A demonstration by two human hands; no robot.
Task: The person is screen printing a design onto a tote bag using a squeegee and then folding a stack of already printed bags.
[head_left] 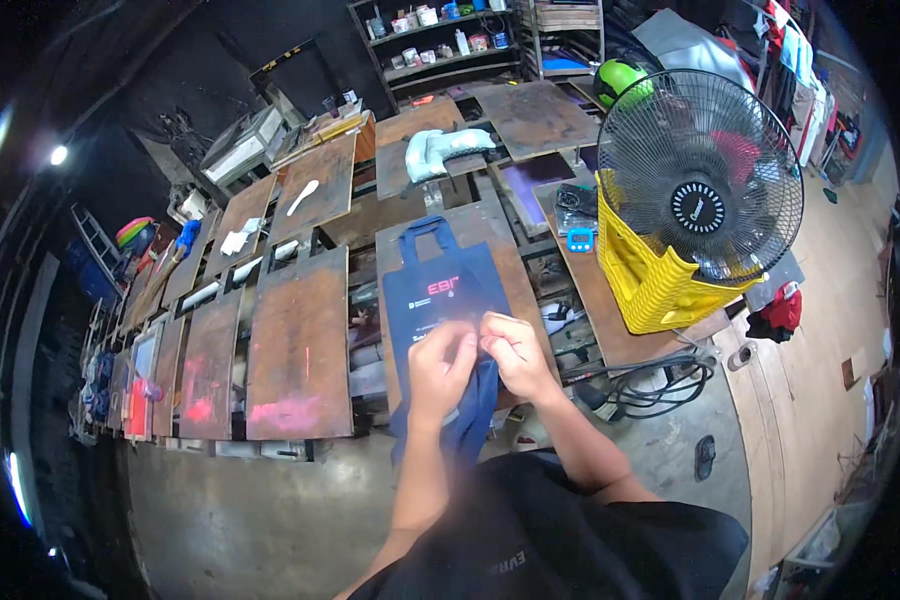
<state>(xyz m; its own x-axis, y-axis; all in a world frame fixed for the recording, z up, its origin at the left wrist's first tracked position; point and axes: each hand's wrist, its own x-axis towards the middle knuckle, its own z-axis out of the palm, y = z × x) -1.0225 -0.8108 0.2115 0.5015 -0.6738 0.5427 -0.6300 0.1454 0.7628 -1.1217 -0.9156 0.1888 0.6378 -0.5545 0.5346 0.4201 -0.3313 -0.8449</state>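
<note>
A navy blue tote bag (pixel 425 275) with pink and white print lies on a worn brown board (pixel 505 262), its handle pointing away from me. Its near end bunches and hangs over the board's front edge. My left hand (pixel 442 358) and my right hand (pixel 513 352) meet just above the lower part of the bag. The fingers of both are closed in a pinch, tips nearly touching. Whatever they pinch is too small or hidden to make out.
Several paint-stained boards (pixel 300 345) lie in rows at left. A white spoon-shaped tool (pixel 302 197) and a pale blue cloth (pixel 440 152) rest on farther ones. At right, a black fan (pixel 700 150) stands on a yellow crate (pixel 642 285), beside a blue timer (pixel 580 239) and coiled black cables (pixel 660 385).
</note>
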